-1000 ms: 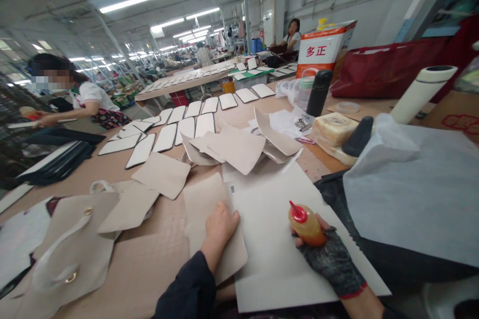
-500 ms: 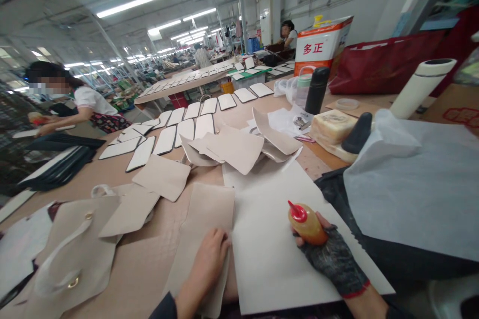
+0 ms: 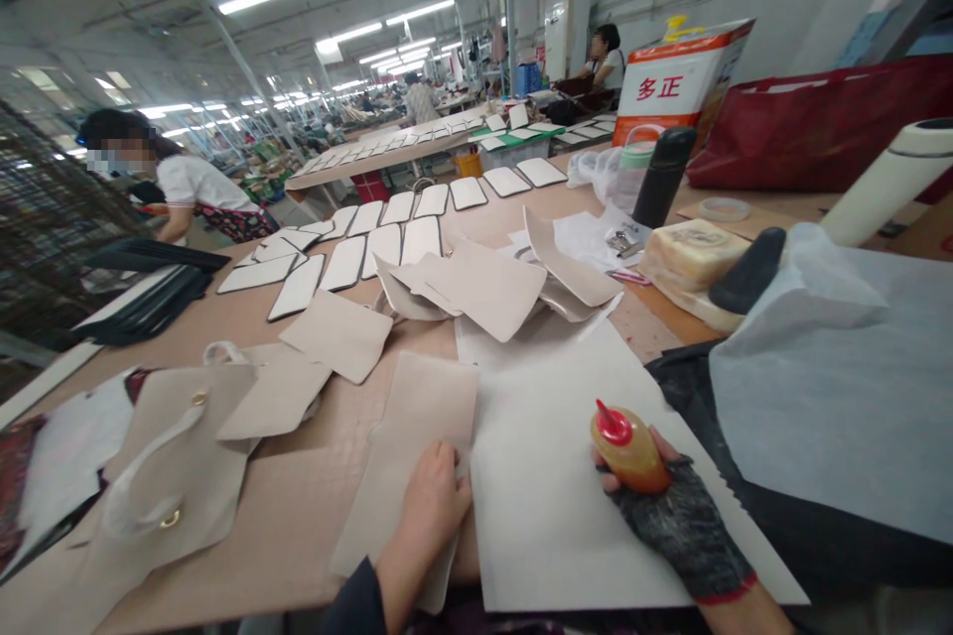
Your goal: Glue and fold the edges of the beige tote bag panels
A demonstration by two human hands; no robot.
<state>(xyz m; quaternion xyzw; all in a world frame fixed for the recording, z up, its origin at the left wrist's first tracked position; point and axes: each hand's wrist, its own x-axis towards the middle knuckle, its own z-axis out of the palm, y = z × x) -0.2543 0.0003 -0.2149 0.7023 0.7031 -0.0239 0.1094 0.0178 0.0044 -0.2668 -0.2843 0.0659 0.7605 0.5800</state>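
In a dark fingerless glove, my right hand (image 3: 681, 516) is wrapped round a squeeze bottle (image 3: 632, 451) of amber glue. Its red nozzle points up and to the left, over a large white sheet (image 3: 543, 536). My left hand (image 3: 432, 501) is bare, its fingers curled at the right edge of a long beige leather piece (image 3: 402, 427) lying beside the sheet. The fingertips are partly hidden. Beyond the sheet is a loose heap of beige leather panels (image 3: 495, 288). A beige bag piece (image 3: 179, 446) with a wrapped handle and gold rings lies at the left.
Several white, dark-edged panels (image 3: 346, 263) lie in rows further back. On the right are a yellowish block (image 3: 696, 248), a black flask (image 3: 665, 179), a white flask (image 3: 889, 184), a tin (image 3: 659, 99) and a red bag (image 3: 819, 124). A co-worker (image 3: 198, 184) stands at the left.
The view has swung a little to the left, so things appear further right. Both hands keep their holds, bottle in the right and leather edge in the left. The co-worker at the left leans differently.
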